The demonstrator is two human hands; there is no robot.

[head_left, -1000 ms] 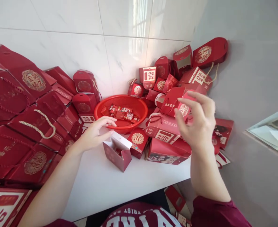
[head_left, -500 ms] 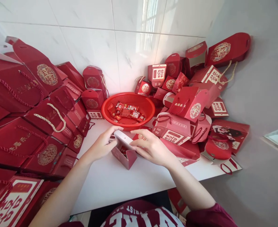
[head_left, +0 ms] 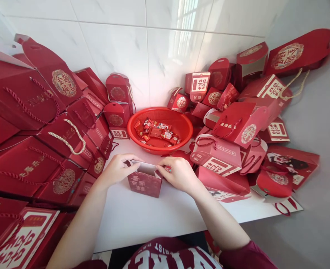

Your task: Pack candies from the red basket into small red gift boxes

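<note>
A small red gift box (head_left: 144,183) stands on the white counter (head_left: 142,220) in front of me, its pale top flap folded over. My left hand (head_left: 117,170) grips the box's left top edge with curled fingers. My right hand (head_left: 178,173) pinches the right top edge. Behind the box sits a round red basket (head_left: 181,123) with several wrapped candies (head_left: 155,132) in it.
Piles of red gift boxes and rope-handled bags crowd both sides: a large stack at the left (head_left: 33,123) and a heap at the right (head_left: 237,123). A white tiled wall (head_left: 142,45) backs the counter. The counter's front edge runs close to my body.
My right hand came down from the heap at the right onto the small box. The box has been turned square to me and its flap pressed down. The view has shifted left.
</note>
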